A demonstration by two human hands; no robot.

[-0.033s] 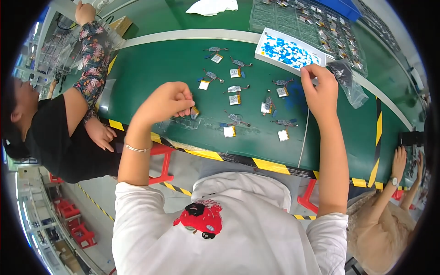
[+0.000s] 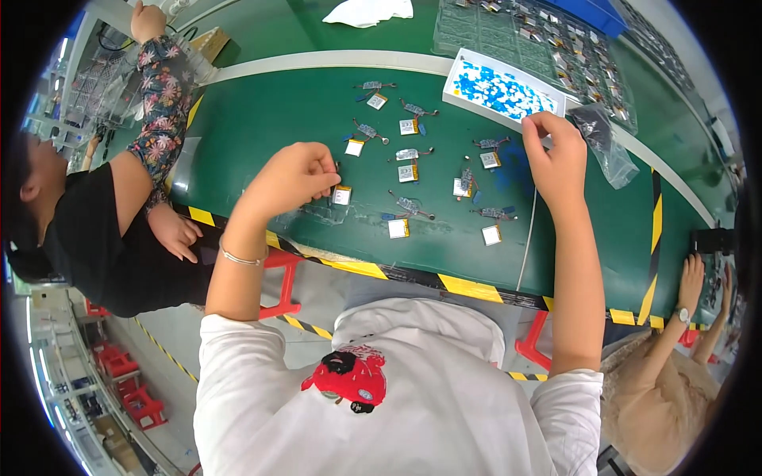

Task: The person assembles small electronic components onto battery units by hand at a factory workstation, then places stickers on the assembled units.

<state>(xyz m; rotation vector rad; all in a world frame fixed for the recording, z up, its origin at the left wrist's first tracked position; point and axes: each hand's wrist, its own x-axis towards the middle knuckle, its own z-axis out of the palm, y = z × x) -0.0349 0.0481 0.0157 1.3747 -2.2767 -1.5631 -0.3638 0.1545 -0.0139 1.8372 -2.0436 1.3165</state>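
Left hand sits just left of centre in the head view, fingers curled together, pinching something small and thin at the fingertips; we cannot tell what it is. Touching or just beside those fingertips lies a cell, a small square silver pouch with a yellow edge, on the green mat.

Right hand is right of centre, fingers closed in a pinch at the near edge of the sheet, a white tray speckled with blue pieces in the upper middle. Whether a blue piece is between the fingers is hidden. A clear bag lies just right of this hand.

More cells and small wired boards lie scattered between the two hands, apart from each other.

For doing this well, we judge that we should keep the left pinch low and steady over the cell, hold the right pinch light, and keep our wrists clear of the loose parts.

A floral sleeve of another person shows at upper left.
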